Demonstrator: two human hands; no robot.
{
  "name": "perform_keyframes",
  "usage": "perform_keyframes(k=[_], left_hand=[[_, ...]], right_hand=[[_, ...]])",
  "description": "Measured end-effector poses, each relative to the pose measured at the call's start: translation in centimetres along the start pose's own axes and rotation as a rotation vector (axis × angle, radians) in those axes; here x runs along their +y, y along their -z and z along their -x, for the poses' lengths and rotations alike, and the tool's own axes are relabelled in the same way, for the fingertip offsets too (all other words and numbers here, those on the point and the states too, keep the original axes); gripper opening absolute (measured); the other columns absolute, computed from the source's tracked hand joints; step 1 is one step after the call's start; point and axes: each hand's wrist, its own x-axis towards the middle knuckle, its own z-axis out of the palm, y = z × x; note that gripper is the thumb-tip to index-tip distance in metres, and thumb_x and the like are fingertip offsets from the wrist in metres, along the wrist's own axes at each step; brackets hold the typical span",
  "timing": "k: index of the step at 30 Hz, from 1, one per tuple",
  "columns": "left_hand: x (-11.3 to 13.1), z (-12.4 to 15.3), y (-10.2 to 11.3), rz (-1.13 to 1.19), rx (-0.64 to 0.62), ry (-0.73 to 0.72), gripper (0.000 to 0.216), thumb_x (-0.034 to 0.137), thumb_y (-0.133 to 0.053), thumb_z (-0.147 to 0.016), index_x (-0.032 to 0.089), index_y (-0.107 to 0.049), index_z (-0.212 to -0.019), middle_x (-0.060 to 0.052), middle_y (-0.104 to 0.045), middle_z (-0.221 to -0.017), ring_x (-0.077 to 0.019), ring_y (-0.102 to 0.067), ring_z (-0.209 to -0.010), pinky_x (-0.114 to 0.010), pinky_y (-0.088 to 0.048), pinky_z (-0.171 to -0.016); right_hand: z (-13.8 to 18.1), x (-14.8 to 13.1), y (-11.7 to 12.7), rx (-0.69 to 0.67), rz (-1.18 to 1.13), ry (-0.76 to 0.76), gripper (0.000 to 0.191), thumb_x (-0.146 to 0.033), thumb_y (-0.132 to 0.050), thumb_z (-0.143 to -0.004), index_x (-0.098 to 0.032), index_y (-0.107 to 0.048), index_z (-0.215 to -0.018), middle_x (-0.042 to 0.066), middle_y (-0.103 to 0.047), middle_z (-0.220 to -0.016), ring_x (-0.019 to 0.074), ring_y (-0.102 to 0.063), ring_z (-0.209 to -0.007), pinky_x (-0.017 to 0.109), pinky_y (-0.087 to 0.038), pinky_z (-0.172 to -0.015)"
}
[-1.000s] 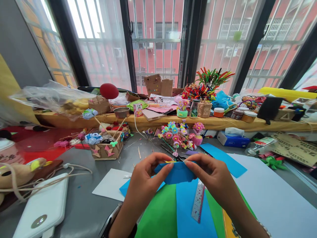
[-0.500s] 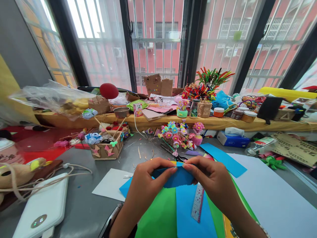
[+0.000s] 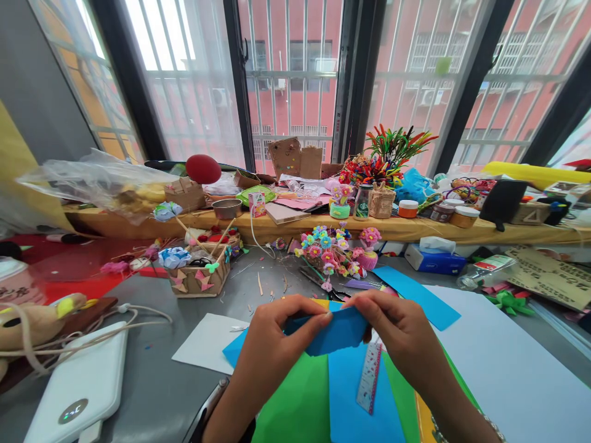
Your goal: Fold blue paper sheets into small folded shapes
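Note:
Both hands hold a folded piece of blue paper (image 3: 339, 331) above the table, in the lower middle of the head view. My left hand (image 3: 289, 335) pinches its left end between thumb and fingers. At the upper right edge, my right hand (image 3: 392, 323) grips the same piece; some of its fingers are hidden behind the paper. Below lie green paper (image 3: 295, 403), a blue paper strip (image 3: 353, 394) and a short patterned ruler (image 3: 369, 378) on that strip. A sheet of white card (image 3: 207, 344) rests left of my left hand.
Farther back stand a cardboard basket (image 3: 198, 277) and a bunch of craft flowers (image 3: 327, 249). A white power bank (image 3: 78, 381) with cables lies at left. To the right are another blue strip (image 3: 418, 295), a large white sheet (image 3: 521, 369) and a tissue pack (image 3: 434, 258).
My right thumb and fingers have shifted slightly right along the paper's top edge. The paper's right end has turned a little, showing more of its front. My left hand has barely moved.

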Motion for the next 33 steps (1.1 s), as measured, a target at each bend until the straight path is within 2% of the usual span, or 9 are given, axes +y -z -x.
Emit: perform_keyframes(k=[4, 8, 18, 25, 30, 33], left_hand=[[-0.06, 0.05, -0.04, 0.032, 0.044, 0.046, 0.015, 0.030, -0.058, -0.072, 0.017, -0.063, -0.066, 0.001, -0.066, -0.064, -0.0132, -0.057, -0.058, -0.020, -0.041, -0.049], [-0.03, 0.01, -0.12, 0.045, 0.019, 0.036, 0.016, 0.031, -0.058, -0.072, 0.018, -0.062, -0.065, 0.001, -0.065, -0.065, -0.0129, -0.057, -0.059, -0.019, -0.041, -0.048], [-0.28, -0.18, 0.12, 0.031, -0.062, 0.058, 0.021, 0.033, -0.056, -0.074, 0.017, -0.066, -0.065, 0.000, -0.065, -0.061, -0.0125, -0.057, -0.057, -0.018, -0.041, -0.048], [-0.16, -0.13, -0.43, 0.074, -0.134, 0.067, 0.009, 0.024, -0.063, -0.067, 0.018, -0.068, -0.072, -0.001, -0.069, -0.069, -0.0147, -0.061, -0.065, -0.022, -0.047, -0.060], [-0.42, -0.19, -0.62, 0.146, -0.033, 0.085, 0.011, 0.027, -0.063, -0.068, 0.017, -0.067, -0.067, 0.000, -0.066, -0.063, -0.0128, -0.058, -0.059, -0.019, -0.043, -0.052], [-0.51, -0.25, -0.54, 0.195, -0.054, 0.126, 0.013, 0.029, -0.062, -0.069, 0.016, -0.066, -0.067, 0.000, -0.065, -0.062, -0.0120, -0.056, -0.058, -0.018, -0.040, -0.050]], right_hand=[[-0.28, 0.29, 0.08, -0.020, -0.128, -0.039, 0.035, -0.042, -0.042, -0.084, -0.016, -0.062, -0.072, 0.000, -0.060, -0.053, 0.0126, -0.058, -0.050, 0.021, -0.046, -0.048], [-0.17, -0.03, -0.05, -0.013, -0.087, -0.035, 0.023, -0.038, -0.055, -0.076, -0.017, -0.060, -0.068, 0.000, -0.059, -0.059, 0.0123, -0.056, -0.053, 0.020, -0.045, -0.047], [-0.01, -0.21, 0.04, 0.063, 0.032, -0.042, 0.029, -0.038, -0.048, -0.081, -0.018, -0.053, -0.061, -0.004, -0.045, -0.050, 0.0102, -0.043, -0.047, 0.020, -0.033, -0.042], [-0.09, -0.18, -0.32, -0.046, 0.183, 0.068, 0.026, -0.034, -0.049, -0.079, -0.017, -0.059, -0.063, -0.001, -0.058, -0.055, 0.0121, -0.052, -0.051, 0.021, -0.038, -0.047], [-0.04, -0.13, -0.33, -0.044, 0.053, 0.043, 0.017, -0.033, -0.056, -0.076, -0.017, -0.061, -0.070, -0.001, -0.061, -0.060, 0.0120, -0.056, -0.054, 0.019, -0.043, -0.048], [0.00, -0.34, -0.38, -0.044, -0.020, 0.018, 0.010, -0.027, -0.058, -0.075, -0.018, -0.061, -0.072, -0.002, -0.062, -0.060, 0.0113, -0.057, -0.055, 0.018, -0.045, -0.051]])
